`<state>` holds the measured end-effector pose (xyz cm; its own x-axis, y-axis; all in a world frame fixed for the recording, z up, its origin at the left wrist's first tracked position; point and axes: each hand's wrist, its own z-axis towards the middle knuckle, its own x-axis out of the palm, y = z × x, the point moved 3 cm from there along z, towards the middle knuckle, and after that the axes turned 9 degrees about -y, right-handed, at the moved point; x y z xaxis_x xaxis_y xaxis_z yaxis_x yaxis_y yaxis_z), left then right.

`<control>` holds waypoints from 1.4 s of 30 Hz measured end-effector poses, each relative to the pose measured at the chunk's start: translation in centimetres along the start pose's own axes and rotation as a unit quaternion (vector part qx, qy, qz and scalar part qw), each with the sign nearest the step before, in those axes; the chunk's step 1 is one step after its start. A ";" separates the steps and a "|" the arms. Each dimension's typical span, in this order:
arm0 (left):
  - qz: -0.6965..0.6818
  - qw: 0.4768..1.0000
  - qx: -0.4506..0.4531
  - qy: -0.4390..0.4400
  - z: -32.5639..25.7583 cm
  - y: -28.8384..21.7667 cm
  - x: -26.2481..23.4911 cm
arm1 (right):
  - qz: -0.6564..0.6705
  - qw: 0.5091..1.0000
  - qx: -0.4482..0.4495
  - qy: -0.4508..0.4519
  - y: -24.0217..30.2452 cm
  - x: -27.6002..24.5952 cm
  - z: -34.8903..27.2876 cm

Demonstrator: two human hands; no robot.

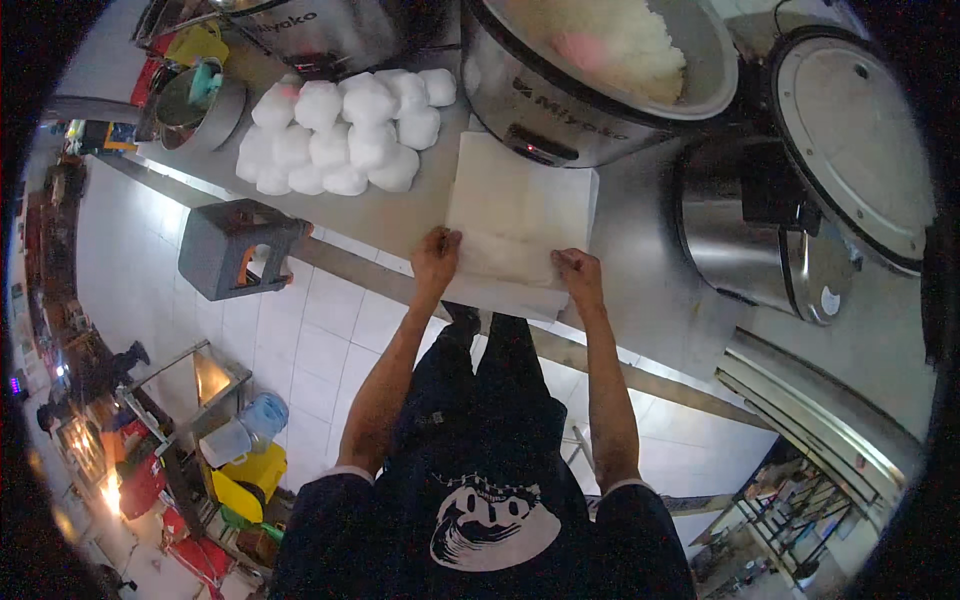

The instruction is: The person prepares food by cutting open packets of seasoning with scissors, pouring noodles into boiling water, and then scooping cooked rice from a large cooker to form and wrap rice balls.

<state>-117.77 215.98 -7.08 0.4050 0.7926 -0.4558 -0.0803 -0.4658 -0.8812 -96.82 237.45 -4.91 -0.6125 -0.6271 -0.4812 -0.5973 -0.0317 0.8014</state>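
A stack of white paper sheets (515, 215) lies on the steel counter (640, 270) in front of me. My left hand (436, 255) pinches the near left corner of the top sheet. My right hand (577, 272) grips its near right edge with closed fingers. Just behind the sheets stands a large open rice cooker (590, 75) full of white rice (610, 40).
Several white wrapped rice parcels (340, 135) are piled on the counter to the left. The cooker's open lid (850, 140) is at the right. A metal pot (195, 105) sits at the far left, a grey stool (235, 245) stands on the tiled floor below.
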 end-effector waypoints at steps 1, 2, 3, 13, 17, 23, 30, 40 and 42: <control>0.043 0.998 -0.026 -0.026 -0.2 -0.1 0.1 | -0.032 0.999 -0.012 -0.005 -0.3 0.4 -0.1; 0.044 0.998 -0.029 -0.027 -0.4 -1.2 0.0 | -0.063 0.998 -0.025 -0.012 -0.3 0.5 0.0; 0.129 0.978 0.115 -0.115 -1.2 -3.6 -0.5 | -0.066 0.998 -0.020 -0.014 -1.0 0.2 0.1; 0.291 0.867 0.313 0.257 -8.4 -7.8 3.7 | -0.057 0.996 -0.021 0.062 -1.6 -0.3 1.8; 0.260 0.884 0.292 0.256 -8.3 -8.5 3.4 | -0.132 0.968 -0.204 -0.069 2.4 -0.2 5.2; 0.257 0.886 0.287 0.257 -9.5 -8.6 2.7 | -0.273 0.898 -0.342 0.047 10.0 4.0 9.5; 0.283 0.872 0.303 0.261 -9.4 -8.1 2.5 | -0.145 0.914 -0.330 0.187 9.5 5.0 11.5; 0.297 0.872 0.297 0.253 -9.6 -7.2 2.5 | -0.251 0.869 -0.416 0.093 11.4 3.4 -3.4; 0.343 0.842 0.288 0.301 -10.1 -6.9 2.6 | -0.245 0.874 -0.415 0.061 10.9 3.7 -5.4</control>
<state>-106.99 217.29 -0.95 0.4569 -0.0088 -0.8895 -0.8420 -0.3268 -0.4293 -102.82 230.53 4.01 -0.2993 -0.4570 -0.8376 -0.1590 -0.8417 0.5160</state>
